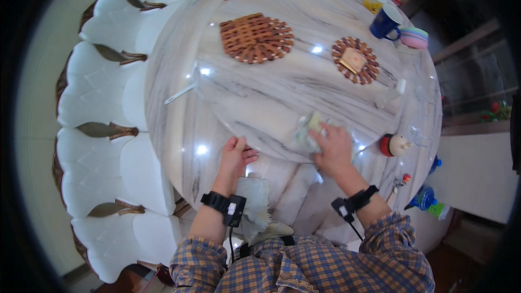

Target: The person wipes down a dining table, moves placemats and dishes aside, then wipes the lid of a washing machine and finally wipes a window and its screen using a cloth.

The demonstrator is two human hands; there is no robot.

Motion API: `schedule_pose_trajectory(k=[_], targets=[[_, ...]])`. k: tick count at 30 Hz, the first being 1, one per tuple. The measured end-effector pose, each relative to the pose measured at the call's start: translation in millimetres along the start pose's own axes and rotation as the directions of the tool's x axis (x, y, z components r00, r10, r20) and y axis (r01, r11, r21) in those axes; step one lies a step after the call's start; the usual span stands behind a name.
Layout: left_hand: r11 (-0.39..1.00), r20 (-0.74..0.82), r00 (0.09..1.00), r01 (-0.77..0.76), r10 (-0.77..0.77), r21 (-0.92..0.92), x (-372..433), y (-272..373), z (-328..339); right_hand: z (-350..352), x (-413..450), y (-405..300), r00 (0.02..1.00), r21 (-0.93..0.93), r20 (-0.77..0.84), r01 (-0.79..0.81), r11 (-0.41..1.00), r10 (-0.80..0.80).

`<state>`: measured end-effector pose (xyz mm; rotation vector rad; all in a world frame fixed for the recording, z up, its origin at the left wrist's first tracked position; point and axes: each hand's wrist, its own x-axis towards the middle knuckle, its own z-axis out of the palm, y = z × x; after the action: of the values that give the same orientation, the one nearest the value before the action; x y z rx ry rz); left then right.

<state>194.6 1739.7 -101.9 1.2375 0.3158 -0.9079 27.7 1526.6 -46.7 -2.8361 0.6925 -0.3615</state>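
My right hand (334, 144) is pressed on a crumpled light green and white cloth (306, 132) on the marble-patterned turntable (252, 101) of a round table (175, 138). My left hand (237, 155) touches the turntable's near rim; its fingers are slightly curled, and no object shows in them. Below it, a pale grey frayed cloth (254, 203) lies over the table's near edge. Beyond my hands, a large woven wooden trivet (257, 40) and a smaller round one (340, 51) rest on the turntable. A small beige block or box (353, 60) sits on the smaller trivet.
White chairs (97, 158) line the left side. A white strip-like utensil (180, 93) lies at the turntable's left edge. A blue mug (384, 21), a yellow cup (373, 2) and stacked pastel bowls (414, 38) stand back right. A red and cream figurine (392, 145) and clear glassware (421, 132) are at right.
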Motion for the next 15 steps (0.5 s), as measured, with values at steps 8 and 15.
schedule_pose_trajectory(k=[8,15], targets=[[0.972,0.094,0.996,-0.032,0.010,0.233,-20,-2,-6,10,-6,-23,0.988,0.130,-0.061,0.148,0.980,-0.141],[0.416,0.522,0.769,-0.639,0.370,0.647,-95,8,-104,15,-6,-18,0.969,-0.042,-0.172,-0.186,0.982,0.176]])
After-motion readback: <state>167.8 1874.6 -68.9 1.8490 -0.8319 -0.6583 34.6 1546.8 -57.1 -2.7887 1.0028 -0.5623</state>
